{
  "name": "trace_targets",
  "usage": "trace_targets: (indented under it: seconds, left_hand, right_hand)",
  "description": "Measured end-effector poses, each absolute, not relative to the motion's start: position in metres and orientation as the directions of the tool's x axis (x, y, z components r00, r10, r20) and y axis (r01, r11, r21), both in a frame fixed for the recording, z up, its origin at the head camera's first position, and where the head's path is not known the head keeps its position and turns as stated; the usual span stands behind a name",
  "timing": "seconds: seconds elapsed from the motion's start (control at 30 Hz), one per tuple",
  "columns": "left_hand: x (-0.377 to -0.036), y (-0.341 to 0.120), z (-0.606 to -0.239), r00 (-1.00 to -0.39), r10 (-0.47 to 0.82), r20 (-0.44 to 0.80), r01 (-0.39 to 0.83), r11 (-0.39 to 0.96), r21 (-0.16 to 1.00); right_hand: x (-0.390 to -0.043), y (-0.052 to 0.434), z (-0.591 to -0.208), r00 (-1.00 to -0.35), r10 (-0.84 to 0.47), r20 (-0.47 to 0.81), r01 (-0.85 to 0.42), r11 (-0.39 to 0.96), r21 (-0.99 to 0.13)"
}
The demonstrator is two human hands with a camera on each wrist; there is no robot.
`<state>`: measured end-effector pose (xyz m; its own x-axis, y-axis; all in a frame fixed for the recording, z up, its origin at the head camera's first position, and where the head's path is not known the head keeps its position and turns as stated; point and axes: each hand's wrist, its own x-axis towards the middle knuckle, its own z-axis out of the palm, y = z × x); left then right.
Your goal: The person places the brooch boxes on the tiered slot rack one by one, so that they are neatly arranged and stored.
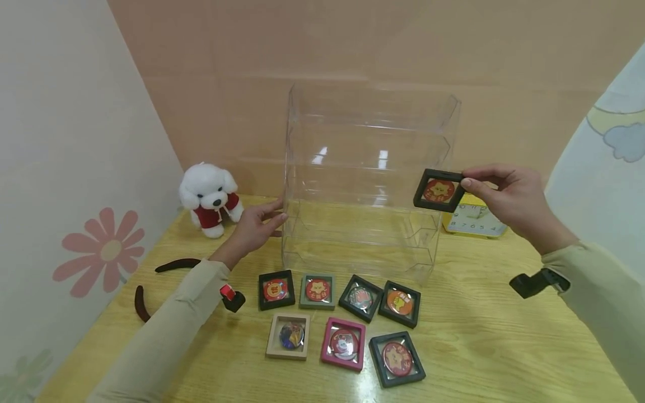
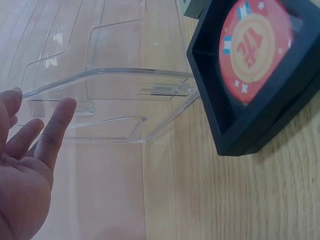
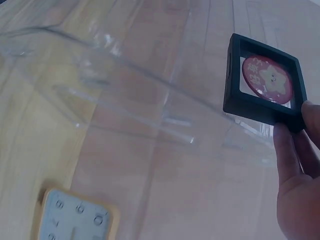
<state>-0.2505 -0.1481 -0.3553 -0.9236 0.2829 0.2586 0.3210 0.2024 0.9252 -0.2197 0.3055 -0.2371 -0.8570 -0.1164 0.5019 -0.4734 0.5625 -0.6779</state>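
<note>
Right hand [image 1: 514, 201] pinches black badge frame [image 1: 438, 190] upright, face toward the camera.

Right hand [image 3: 300, 175] cut off by right and bottom edges in the right wrist view; only fingertips and part of the palm show. Yellow clock [image 1: 473, 219] partly hidden behind that hand and the black frame [image 1: 439, 190]; in the right wrist view the bottom edge crops it. Left hand [image 2: 25, 165] cropped at left and bottom edges. Badge prints too small to read. Dark curved strip [image 1: 151, 280] partly hidden by the left sleeve [image 1: 166, 330].
</note>
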Motion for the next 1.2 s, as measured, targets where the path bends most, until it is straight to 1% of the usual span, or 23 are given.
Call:
trace_targets:
  seconds: [0.33, 0.63, 0.9, 1.07, 1.2]
  left_hand:
    - [-0.25, -0.147, -0.356, -0.933, 0.273, 0.234, 0.298, 0.219, 0.929]
    - [-0.249, -0.147, -0.355, -0.924, 0.281, 0.259, 0.323, 0.209, 0.923]
    - [-0.249, -0.147, -0.355, -0.923, 0.287, 0.257, 0.324, 0.217, 0.921]
    - [-0.25, -0.148, -0.355, -0.925, 0.283, 0.252, 0.318, 0.221, 0.922]
    - [-0.25, -0.147, -0.356, -0.925, 0.284, 0.254, 0.319, 0.216, 0.923]
  right_hand:
    - [-0.249, 0.257, -0.233, -0.851, -0.12, 0.512, -0.501, 0.479, -0.721]
    - [-0.265, 0.23, -0.249, -0.856, -0.122, 0.503, -0.48, 0.548, -0.684]
    - [-0.269, 0.209, -0.255, -0.845, -0.151, 0.512, -0.503, 0.549, -0.668]
    - [-0.273, 0.193, -0.256, -0.855, -0.176, 0.487, -0.499, 0.534, -0.682]
    - [-0.276, 0.182, -0.258, -0.851, -0.191, 0.489, -0.511, 0.514, -0.689]
